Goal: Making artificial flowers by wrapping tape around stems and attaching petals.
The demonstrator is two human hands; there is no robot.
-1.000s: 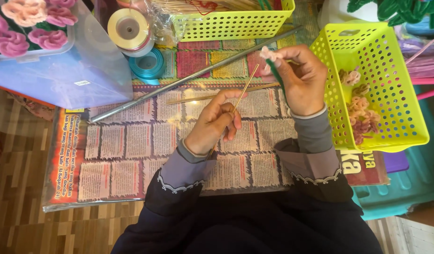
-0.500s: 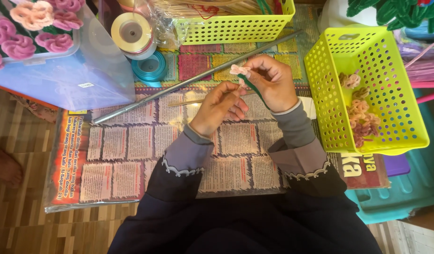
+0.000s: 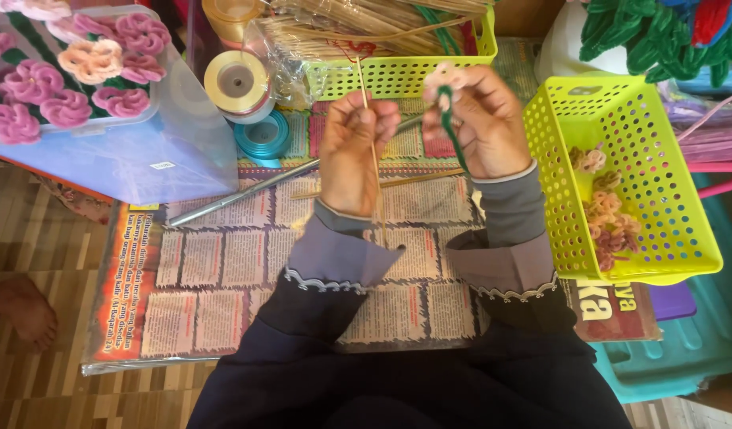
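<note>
My left hand (image 3: 356,151) is raised, back toward me, fingers curled shut in a pinch. My right hand (image 3: 483,123) is level beside it, fingers likewise pinched closed. Both sleeved forearms converge toward my body.

My left hand (image 3: 354,151) hides the middle of the thin stick (image 3: 366,95). The right hand's fingers (image 3: 469,103) cover part of the green stem (image 3: 452,135). The picture's top edge cuts off the bundle of sticks (image 3: 358,20), and the flower tray (image 3: 64,79) runs off the left.
</note>
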